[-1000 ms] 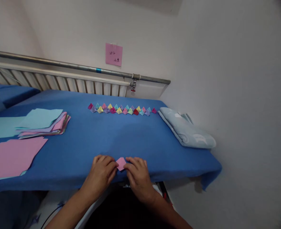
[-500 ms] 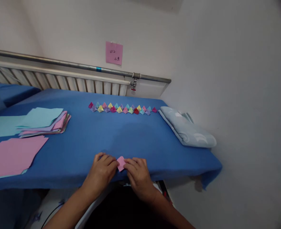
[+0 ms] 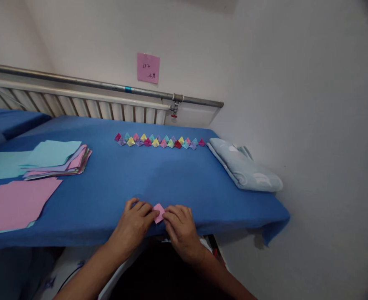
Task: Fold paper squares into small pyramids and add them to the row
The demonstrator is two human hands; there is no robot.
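A small folded pink paper square (image 3: pixel 158 217) sits corner-up near the front edge of the blue-covered table (image 3: pixel 118 183). My left hand (image 3: pixel 135 223) has its fingers on the paper's left side, with the thumb and fingertip lying partly over its face. On the opposite side, my right hand (image 3: pixel 182 228) pinches the right corner between thumb and fingers. Beyond the hands, two rows of small folded paper pieces (image 3: pixel 155 142) in several colours run across the cloth.
At the left lie a stack of coloured paper sheets (image 3: pixel 55 154) and loose pink sheets (image 3: pixel 18 204). A folded pale-blue cloth (image 3: pixel 246 166) rests at the right end. Behind the table are a radiator (image 3: pixel 109 109), a pipe (image 3: pixel 86 83) and a pink note (image 3: pixel 148 68) on the wall.
My left fingertips have moved inward, further over the face of the pink paper. My right hand keeps its grip at the right corner, almost unmoved.
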